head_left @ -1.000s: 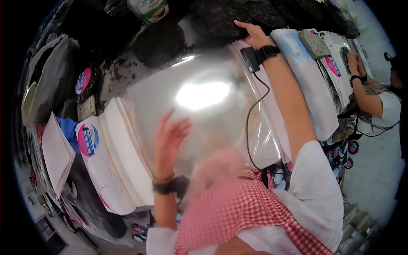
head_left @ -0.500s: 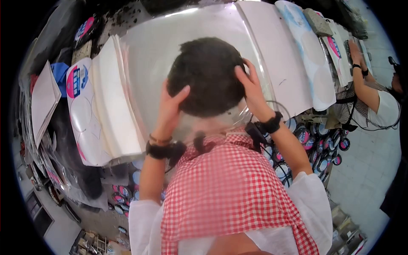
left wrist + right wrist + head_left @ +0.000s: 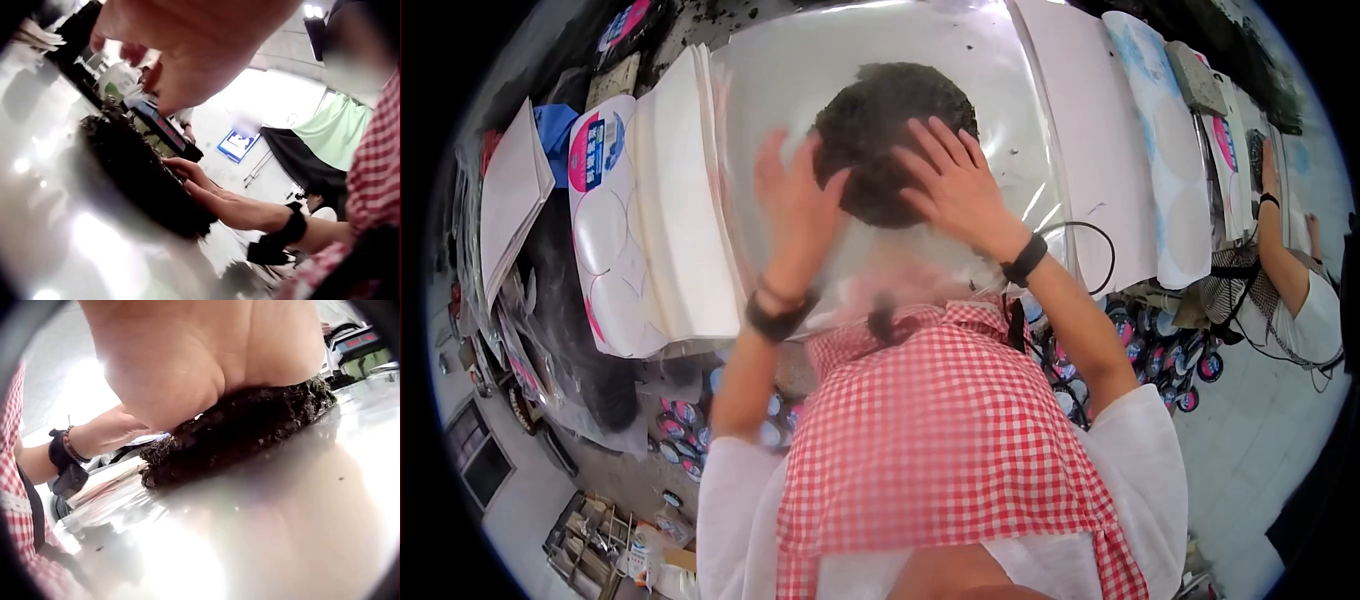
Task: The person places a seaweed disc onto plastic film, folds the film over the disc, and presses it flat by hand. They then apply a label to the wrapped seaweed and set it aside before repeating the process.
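A dark, round, crumbly mound (image 3: 890, 130) lies on a glossy clear sheet (image 3: 1000, 60) spread over the table. My right hand (image 3: 950, 185) lies flat on top of the mound with its fingers spread. In the right wrist view the palm (image 3: 206, 356) presses down on the mound (image 3: 250, 431). My left hand (image 3: 795, 205) is at the mound's left edge, motion-blurred, with straight fingers and nothing in it. In the left wrist view the left hand (image 3: 187, 44) hovers above the mound (image 3: 137, 175), while the right hand's fingers (image 3: 181, 169) touch its far side.
A stack of white sheets (image 3: 680, 200) and printed sheets with pink round labels (image 3: 600, 150) lie to the left. More sheets and a grey block (image 3: 1197, 78) lie to the right, where another person (image 3: 1290, 260) works. Round badges (image 3: 1150, 350) lie under the table edge.
The right hand fetched the mound from the far pile onto the sheet. Both hands then cupped its sides. Now the right hand has slid on top and the left has lifted slightly.
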A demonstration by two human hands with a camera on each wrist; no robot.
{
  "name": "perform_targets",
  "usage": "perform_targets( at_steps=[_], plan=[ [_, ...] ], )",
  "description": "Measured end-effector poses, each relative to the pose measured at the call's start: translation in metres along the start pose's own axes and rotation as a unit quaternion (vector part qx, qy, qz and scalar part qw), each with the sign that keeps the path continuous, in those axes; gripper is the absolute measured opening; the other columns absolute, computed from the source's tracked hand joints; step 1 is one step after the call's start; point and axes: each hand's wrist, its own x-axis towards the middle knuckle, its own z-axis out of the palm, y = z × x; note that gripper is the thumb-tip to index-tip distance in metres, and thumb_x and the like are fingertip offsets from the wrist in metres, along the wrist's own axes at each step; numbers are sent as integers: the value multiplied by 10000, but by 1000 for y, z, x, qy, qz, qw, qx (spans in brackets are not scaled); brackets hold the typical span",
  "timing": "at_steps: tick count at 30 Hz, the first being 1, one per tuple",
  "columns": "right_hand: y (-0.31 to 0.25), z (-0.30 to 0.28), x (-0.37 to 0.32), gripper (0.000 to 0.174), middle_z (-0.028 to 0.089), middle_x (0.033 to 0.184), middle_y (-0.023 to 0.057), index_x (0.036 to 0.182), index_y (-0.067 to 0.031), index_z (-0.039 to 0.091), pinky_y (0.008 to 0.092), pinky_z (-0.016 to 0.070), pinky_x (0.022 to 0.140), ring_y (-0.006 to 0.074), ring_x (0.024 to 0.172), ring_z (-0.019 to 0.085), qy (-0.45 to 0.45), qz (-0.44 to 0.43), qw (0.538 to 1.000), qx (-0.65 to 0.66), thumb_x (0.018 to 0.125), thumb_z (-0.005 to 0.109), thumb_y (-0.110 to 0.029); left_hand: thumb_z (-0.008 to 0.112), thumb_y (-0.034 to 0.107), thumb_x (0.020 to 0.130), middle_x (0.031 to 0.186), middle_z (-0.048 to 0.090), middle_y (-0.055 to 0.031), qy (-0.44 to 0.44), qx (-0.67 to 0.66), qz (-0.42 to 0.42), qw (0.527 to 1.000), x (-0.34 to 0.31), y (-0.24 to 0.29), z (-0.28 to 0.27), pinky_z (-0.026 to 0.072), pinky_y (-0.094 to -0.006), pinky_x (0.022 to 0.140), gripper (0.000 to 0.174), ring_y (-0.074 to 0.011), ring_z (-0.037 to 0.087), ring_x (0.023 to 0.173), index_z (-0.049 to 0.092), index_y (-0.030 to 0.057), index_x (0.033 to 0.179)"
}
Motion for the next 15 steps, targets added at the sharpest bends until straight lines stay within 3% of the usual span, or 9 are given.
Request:
perform_targets(
  at_steps=[1, 4, 5, 8, 10, 11, 14, 15],
  plan=[
    [-1, 3, -2, 500, 325, 1519, 80, 1322, -144, 502, 454, 201, 1132, 268, 1410, 265, 0, 8, 1000, -5, 887, 582, -377, 658, 190, 868, 1434, 377, -216, -48, -25, 54, 997, -16, -7, -13, 244, -498, 1105, 608, -335, 350, 1345, 411, 98, 1415],
    [-8, 10, -4, 490, 316, 1520, 98, 1300, -131, 512, 471, 194, 1131, 282, 1411, 258, 0, 27, 1000, -14, 886, 583, -384, 532, 346, 935, 1530, 299, -126, -268, 175, 142, 937, -73, -13, -31, 131, -567, 1119, 542, -298, 259, 1418, 403, 207, 1443],
    [-10, 12, -4, 502, 309, 1523, 102, 1305, -126, 508, 475, 191, 1131, 288, 1412, 254, 2, 26, 999, -20, 884, 586, -389, 426, 432, 961, 1562, 262, -73, -289, 188, 153, 926, -89, -16, -28, 72, -597, 1115, 524, -282, 204, 1449, 388, 261, 1456],
    [-12, 2, -10, 634, 269, 1537, 135, 1384, -125, 443, 498, 179, 1131, 316, 1423, 226, -6, 1, 1000, 16, 867, 595, -458, 478, 430, 945, 1559, 269, -78, -276, 202, 159, 926, -90, -14, -25, 43, -567, 1128, 544, -280, 196, 1452, 404, 248, 1453],
    [-5, -5, -11, 697, 258, 1540, 148, 1424, -136, 404, 505, 178, 1130, 325, 1425, 220, -19, -36, 999, 25, 859, 591, -497, 533, 415, 924, 1556, 274, -90, -291, 105, 162, 937, -85, -18, -32, 24, -549, 1133, 480, -288, 189, 1455, 497, 227, 1364],
    [-1, -7, -12, 724, 248, 1540, 166, 1455, -192, 371, 515, 179, 1127, 338, 1425, 220, -46, -51, 998, 6, 852, 583, -534, 560, 407, 913, 1554, 277, -96, -297, 57, 164, 939, -83, -22, -37, 14, -541, 1136, 449, -292, 185, 1456, 544, 216, 1320],
    [4, -6, -14, 698, 239, 1542, 173, 1453, -244, 379, 516, 178, 1126, 356, 1420, 223, -48, -84, 995, -35, 854, 584, -536, 658, 387, 851, 1546, 289, -125, -356, -68, 144, 921, -80, -34, -51, -3, -520, 1139, 319, -316, 169, 1458, 617, 174, 1085],
    [1, -6, -14, 687, 239, 1541, 174, 1452, -254, 381, 516, 178, 1126, 359, 1418, 223, -53, -73, 995, -39, 857, 583, -532, 677, 382, 833, 1544, 291, -133, -357, -54, 149, 921, -81, -35, -49, -2, -520, 1138, 307, -322, 162, 1459, 602, 167, 1039]
  ],
)
